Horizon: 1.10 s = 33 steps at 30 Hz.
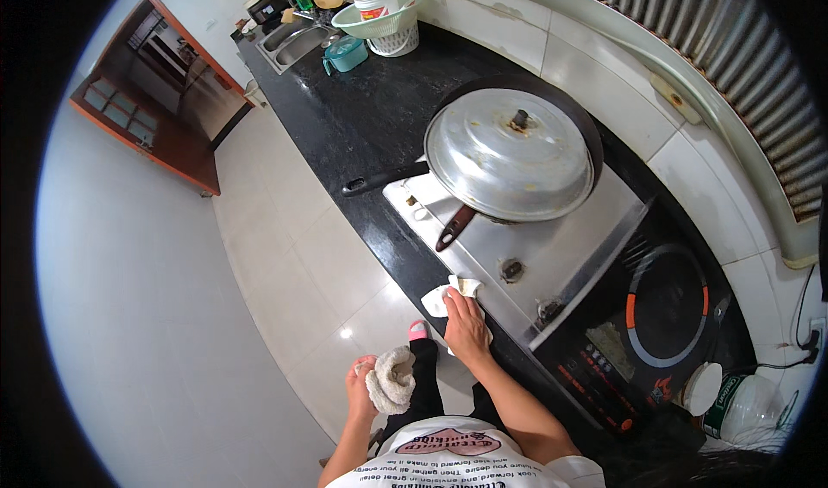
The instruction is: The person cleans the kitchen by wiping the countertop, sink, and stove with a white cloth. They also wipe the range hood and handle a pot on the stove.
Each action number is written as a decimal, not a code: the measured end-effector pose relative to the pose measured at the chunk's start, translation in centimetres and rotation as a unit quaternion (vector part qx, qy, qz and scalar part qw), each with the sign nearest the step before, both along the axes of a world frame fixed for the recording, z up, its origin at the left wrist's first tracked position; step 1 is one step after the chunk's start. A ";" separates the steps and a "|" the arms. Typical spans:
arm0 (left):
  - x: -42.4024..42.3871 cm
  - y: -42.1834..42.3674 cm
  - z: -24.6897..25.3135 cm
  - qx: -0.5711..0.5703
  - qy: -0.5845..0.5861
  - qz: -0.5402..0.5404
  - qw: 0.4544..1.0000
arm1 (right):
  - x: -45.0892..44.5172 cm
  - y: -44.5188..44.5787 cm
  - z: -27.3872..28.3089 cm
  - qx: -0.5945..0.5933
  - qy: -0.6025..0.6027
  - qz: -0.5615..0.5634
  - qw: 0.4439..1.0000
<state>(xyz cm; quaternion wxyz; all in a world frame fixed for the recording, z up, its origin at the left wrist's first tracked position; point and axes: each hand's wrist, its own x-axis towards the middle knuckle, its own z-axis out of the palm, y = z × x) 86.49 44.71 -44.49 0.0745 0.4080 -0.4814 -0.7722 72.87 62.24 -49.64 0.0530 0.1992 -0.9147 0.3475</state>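
Note:
My right hand [467, 325] presses a white cloth or paper wipe [435, 302] on the black countertop edge, just in front of the steel gas stove [556, 249]. One raised flap of the wipe shows a brownish stain. Over the floor, close to my body, my left hand [362, 384] grips a bunched, fluffy off-white cloth [392, 380]. On the stove sits a dark frying pan [592, 145], largely covered by a domed metal lid [504, 158] with a black knob. A brown handle [456, 227] sticks out below the lid, and a black handle [381, 179] extends left.
An induction cooker [621, 358] lies right of the stove, near a clear plastic jar [744, 404]. Farther along the black counter [362, 113] are a teal container [346, 55], a pale green basket [349, 25] and a double sink [297, 45]. A wooden door [155, 139] stands ajar.

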 end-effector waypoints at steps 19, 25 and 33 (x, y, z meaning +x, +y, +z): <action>-12.3 -18.7 -1.8 0.008 0.027 -0.061 0.998 | -15.7 -17.6 0.6 -0.048 0.092 -0.007 0.995; -13.8 -17.6 -0.8 0.041 0.030 -0.114 0.992 | -7.2 -12.5 0.0 0.043 0.004 -0.029 0.999; -11.1 -18.5 -1.4 0.088 0.022 -0.060 0.994 | -6.1 -10.6 2.7 0.061 0.067 0.016 0.996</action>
